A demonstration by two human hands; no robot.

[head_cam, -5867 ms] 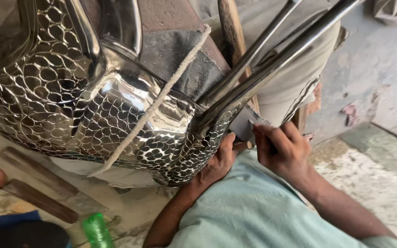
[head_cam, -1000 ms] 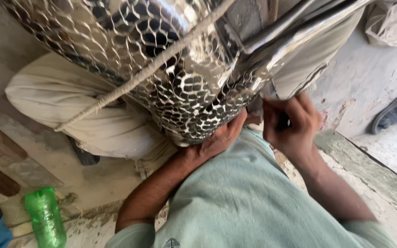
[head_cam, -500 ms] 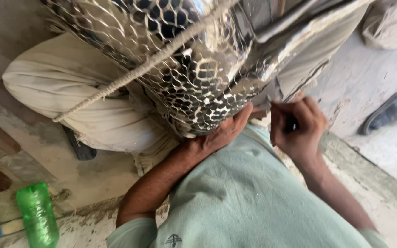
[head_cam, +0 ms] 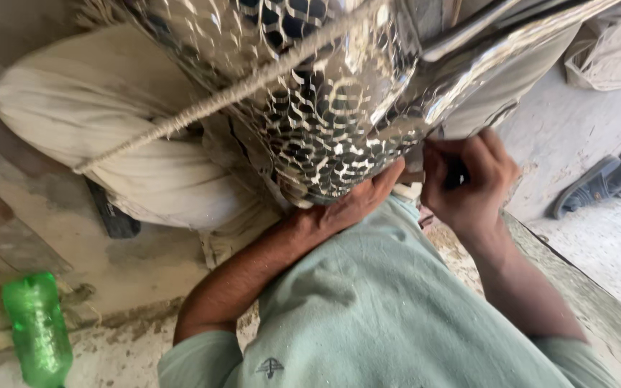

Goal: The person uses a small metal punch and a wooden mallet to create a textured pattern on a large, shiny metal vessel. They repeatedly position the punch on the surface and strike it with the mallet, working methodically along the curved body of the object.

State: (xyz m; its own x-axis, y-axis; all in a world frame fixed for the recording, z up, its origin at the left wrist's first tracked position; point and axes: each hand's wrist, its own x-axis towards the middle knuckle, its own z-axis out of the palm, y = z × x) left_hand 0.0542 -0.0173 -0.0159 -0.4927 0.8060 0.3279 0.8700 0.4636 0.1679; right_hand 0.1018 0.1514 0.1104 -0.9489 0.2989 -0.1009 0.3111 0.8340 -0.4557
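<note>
While the shiny metal piece [head_cam: 325,108] with its scale-like hammered pattern fills the top of the view, the person's left hand [head_cam: 357,201] presses up against its lower rounded edge, fingers [head_cam: 386,179] curled onto the metal and gripping it from below. The right hand [head_cam: 468,187] sits just beside, at the right end of that same edge, its fingers folded shut around something small and dark that is mostly hidden; what it is cannot be told. A pale rope [head_cam: 224,97] runs slantwise across the patterned surface from upper right down to lower left, lying taut against it. Smooth metal bars [head_cam: 490,32] leave the piece toward the upper right. Behind the piece, a second person's knee in light trousers [head_cam: 109,136] crowds the left side, touching or nearly touching the metal. The wearer's own green shirt [head_cam: 368,309] takes up the lower middle, so the hands work in a tight gap between chest and metal. Open floor [head_cam: 598,237] lies to the right, with a dark sandal [head_cam: 598,183] near the edge. A green plastic bottle [head_cam: 37,327] lies well apart at the lower left.
</note>
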